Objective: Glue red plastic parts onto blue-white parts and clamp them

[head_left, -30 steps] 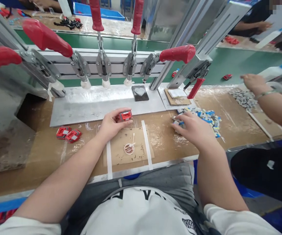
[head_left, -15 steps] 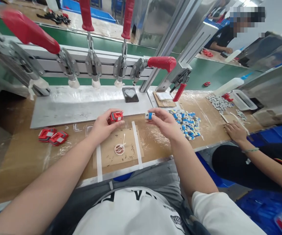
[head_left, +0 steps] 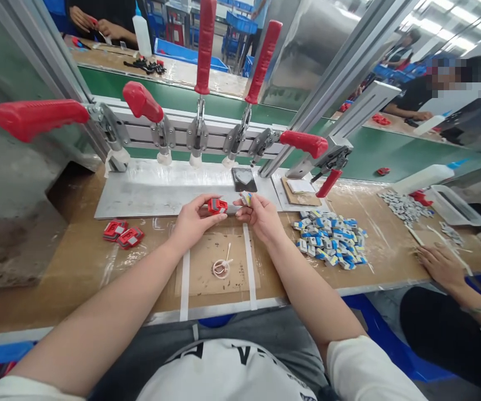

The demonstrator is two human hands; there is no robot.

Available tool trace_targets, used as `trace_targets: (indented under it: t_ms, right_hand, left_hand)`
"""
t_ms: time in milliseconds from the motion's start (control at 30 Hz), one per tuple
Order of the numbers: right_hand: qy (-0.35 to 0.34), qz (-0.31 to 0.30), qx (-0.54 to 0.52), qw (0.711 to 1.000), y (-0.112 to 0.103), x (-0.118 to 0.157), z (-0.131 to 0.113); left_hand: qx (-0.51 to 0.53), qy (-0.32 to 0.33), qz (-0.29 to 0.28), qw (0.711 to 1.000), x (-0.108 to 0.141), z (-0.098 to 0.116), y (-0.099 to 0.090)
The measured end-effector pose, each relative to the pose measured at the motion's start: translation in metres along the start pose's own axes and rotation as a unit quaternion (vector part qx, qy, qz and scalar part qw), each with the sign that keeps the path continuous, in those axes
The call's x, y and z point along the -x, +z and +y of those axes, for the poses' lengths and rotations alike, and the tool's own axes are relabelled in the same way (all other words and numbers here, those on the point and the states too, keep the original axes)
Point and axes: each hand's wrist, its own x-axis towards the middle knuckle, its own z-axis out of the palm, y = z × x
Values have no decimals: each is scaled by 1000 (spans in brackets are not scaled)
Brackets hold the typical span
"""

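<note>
Fingers [head_left: 215,219] of the left hand [head_left: 190,224] are curled round a red-and-gray plastic housing [head_left: 217,206] above the brown bench [head_left: 77,256], and just beside it the right hand [head_left: 264,220] has a small block [head_left: 246,198] in a narrow pinch, apparently gray and yellow, though it's too small to read well! Right of that hand spreads a pile of blue-and-gray blocks [head_left: 330,239], while closer in a round cup [head_left: 214,271] with a white stick [head_left: 229,250] sits on taped cardboard [head_left: 200,256].
</note>
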Motion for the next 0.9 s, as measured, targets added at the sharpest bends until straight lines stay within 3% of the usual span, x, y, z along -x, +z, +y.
trace_targets:
  t_ms: [100,233,400,567,733,900]
  right_hand:
    - [-79,30,103,991,2,4,4]
    - [-213,25,228,950,7,8,6]
    - [-224,-9,269,937,15,14,5]
    - [-236,6,263,936,15,15,2]
    - [-298,5,214,930,11,14,-3]
    - [-322,-50,283,902,12,16,-3]
  left_hand:
    - [-5,10,-5,1000,2,1,3]
    - [-9,13,-4,1000,4,2,8]
    - [-24,8,-3,1000,3,3,9]
    - [-10,7,-11,1000,3,6,10]
    - [109,-90,-59,988,3,12,11]
    - [124,-228,-71,963,4,20,11]
